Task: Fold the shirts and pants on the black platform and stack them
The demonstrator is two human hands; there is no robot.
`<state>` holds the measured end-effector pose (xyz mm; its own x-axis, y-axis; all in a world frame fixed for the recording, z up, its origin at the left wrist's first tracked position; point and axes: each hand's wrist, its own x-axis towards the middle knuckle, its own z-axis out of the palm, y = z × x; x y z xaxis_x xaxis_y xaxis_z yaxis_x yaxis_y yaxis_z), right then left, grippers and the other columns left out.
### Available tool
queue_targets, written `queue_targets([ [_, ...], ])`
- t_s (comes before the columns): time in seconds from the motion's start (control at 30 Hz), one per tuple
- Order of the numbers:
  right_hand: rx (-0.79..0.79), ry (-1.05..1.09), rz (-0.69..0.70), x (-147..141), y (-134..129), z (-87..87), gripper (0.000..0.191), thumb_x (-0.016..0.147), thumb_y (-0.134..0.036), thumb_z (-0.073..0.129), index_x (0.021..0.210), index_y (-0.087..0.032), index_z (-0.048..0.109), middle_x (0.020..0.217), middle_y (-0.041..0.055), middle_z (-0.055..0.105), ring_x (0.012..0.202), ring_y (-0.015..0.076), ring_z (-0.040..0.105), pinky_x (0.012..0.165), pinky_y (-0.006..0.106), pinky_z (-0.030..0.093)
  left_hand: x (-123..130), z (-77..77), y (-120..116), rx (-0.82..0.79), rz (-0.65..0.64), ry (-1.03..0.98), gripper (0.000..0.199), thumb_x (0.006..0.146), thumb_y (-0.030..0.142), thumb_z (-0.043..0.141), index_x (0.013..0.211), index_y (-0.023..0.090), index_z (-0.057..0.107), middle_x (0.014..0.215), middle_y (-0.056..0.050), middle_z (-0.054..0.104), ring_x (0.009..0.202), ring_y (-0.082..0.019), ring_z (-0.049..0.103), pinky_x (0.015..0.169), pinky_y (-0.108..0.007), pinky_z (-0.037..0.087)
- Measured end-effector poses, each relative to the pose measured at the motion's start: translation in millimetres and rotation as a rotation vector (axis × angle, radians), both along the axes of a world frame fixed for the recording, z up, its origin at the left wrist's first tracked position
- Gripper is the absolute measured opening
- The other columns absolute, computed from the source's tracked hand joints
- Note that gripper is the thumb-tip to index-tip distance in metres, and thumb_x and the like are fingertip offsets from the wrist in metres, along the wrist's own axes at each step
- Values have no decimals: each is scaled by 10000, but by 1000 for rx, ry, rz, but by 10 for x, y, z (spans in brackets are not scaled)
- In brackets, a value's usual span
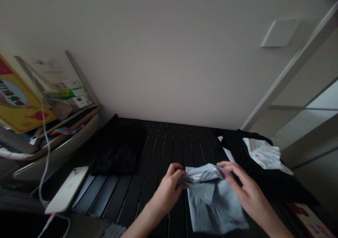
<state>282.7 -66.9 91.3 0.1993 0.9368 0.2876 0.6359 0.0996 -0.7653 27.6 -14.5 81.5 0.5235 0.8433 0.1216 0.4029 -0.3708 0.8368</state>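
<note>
**So, pale blue garment folded across the slats, both hands on the top edge**

Okay, quick look at the setup. The pale blue garment point(215, 206) lies on a black slatted surface point(174, 142), just in front of the person and a bit right of center. Its long axis runs roughly along the slats, away from the person and toward the wall, leaning slightly to the lower right. The gathered top fold runs crosswise.

The left hand point(166, 192) has its fingers curled over the fold's left end, a tight pinch as far as I can see. The right hand point(249, 190) reaches across from the other side, with its fingers stretched out and pinching the right end, though that grip is harder to judge. The hands are about a garment's width apart.

To the left there's a black cloth bundle point(118, 150) and a white smartphone point(67, 189) with a white cable point(44, 153) nearby. To the right, a white printed sheet point(261, 153) sits on a black garment point(266, 181).
</note>
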Motion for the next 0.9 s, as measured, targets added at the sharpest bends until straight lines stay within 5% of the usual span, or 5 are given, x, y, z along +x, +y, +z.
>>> queue_targets([
  [0.27,119,18,-31,-29,-207,794,283,874,-523,493,873,-258,591,745,17,620,678,162,594,539,202,471,-503,1033,-43,-94,75,-205,183,844,208,491,978,174,611,865,-27,637,783,-151,584,680,-232,465],
  [0.43,191,-73,26,-37,361,1112,385,886,-586,433,883,-244,609,719,18,626,633,160,591,542,235,460,-454,1257,490,-99,92,-259,237,809,209,514,1030,163,584,881,-29,632,808,-156,587,709,-254,473],
  [0.63,197,-424,-104,209,1494,668,540,914,-462,442,1318,-102,437,1200,187,581,1015,291,601,864,439,470,-255,882,1709,87,478,-91,377,824,114,516,1198,88,476,1148,-164,581,914,-185,612,857,-379,491],
  [0.73,95,-587,-117,244,1583,168,524,919,-371,423,1359,-86,408,1323,219,475,1184,337,497,948,470,421,-194,470,1744,192,484,-45,305,834,99,502,1138,93,520,1153,-161,565,1040,-206,570,956,-394,442],
  [0.9,-245,-648,66,-61,1354,-725,455,877,-254,474,1322,-168,506,1306,172,504,1117,283,556,925,401,436,139,-324,1351,232,117,275,339,858,150,496,1186,173,582,1209,-125,569,1144,-247,542,979,-427,435],
])
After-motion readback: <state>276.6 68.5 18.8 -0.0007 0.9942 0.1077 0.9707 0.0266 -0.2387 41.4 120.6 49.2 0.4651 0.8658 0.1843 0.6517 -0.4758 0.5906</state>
